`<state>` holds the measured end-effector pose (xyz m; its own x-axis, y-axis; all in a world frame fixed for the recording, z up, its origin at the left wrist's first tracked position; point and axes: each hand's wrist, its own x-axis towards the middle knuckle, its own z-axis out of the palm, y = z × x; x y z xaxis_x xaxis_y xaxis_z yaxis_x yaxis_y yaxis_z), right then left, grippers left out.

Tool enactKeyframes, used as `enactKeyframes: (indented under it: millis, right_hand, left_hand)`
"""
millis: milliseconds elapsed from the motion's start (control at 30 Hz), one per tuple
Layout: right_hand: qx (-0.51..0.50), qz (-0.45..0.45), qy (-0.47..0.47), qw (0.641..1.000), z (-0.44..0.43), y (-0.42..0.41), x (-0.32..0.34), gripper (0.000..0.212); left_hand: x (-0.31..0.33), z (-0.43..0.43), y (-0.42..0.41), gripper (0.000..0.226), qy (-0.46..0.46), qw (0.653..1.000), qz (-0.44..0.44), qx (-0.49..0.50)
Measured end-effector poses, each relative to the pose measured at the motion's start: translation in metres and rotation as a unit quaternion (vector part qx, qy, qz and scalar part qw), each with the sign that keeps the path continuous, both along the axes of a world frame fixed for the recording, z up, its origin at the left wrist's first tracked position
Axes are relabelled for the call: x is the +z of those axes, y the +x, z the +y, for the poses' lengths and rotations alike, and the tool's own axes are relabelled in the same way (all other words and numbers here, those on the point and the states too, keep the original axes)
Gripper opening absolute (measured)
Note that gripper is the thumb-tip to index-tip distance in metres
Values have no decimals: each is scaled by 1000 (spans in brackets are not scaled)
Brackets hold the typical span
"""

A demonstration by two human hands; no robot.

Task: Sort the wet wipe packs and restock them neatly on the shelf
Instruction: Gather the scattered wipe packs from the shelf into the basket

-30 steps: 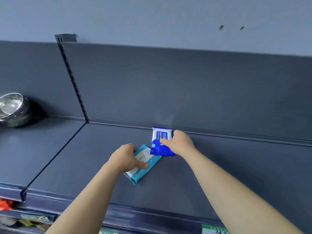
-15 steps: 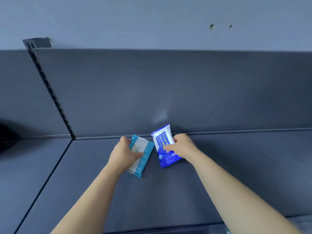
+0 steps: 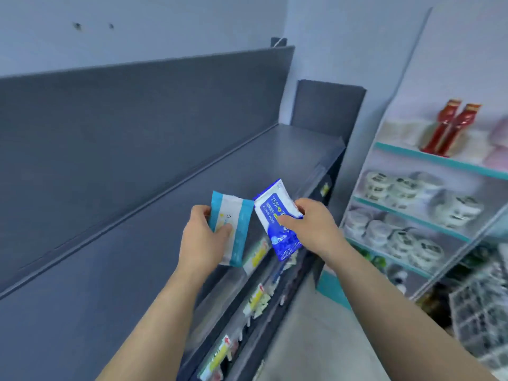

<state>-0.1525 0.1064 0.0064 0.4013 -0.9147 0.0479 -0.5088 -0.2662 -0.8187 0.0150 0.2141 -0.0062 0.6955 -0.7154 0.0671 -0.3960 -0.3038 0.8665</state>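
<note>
Both packs, flat on the grey shelf (image 3: 154,221) a second ago, are now lifted above its front edge. Left hand (image 3: 200,243) grips the teal pack (image 3: 233,224); right hand (image 3: 316,226) pinches the blue pack (image 3: 275,210). Likely repositioning; restocking pending.

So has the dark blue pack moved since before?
Yes. The dark blue pack, gripped by the right hand, has left the back panel and is raised over the front edge of the shelf.
</note>
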Motion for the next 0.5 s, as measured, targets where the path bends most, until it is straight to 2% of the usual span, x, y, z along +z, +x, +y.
enactKeyframes:
  millis: [100, 267, 433, 500]
  right_hand:
    - [-99, 8, 3, 995, 1, -85, -1, 16]
    - [-236, 6, 27, 971, 14, -220, -3, 10]
    - [-333, 5, 57, 941, 19, -347, -12, 20]
    - [-358, 4, 68, 931, 16, -394, -16, 16]
  left_hand:
    - [-3, -31, -69, 35, -1, 994, 7, -107]
    - [-8, -70, -194, 33, 8, 965, 25, -260]
    - [-18, -102, -321, 31, 22, 933, 56, -356]
    - [-25, -115, -369, 29, 30, 924, 66, -377]
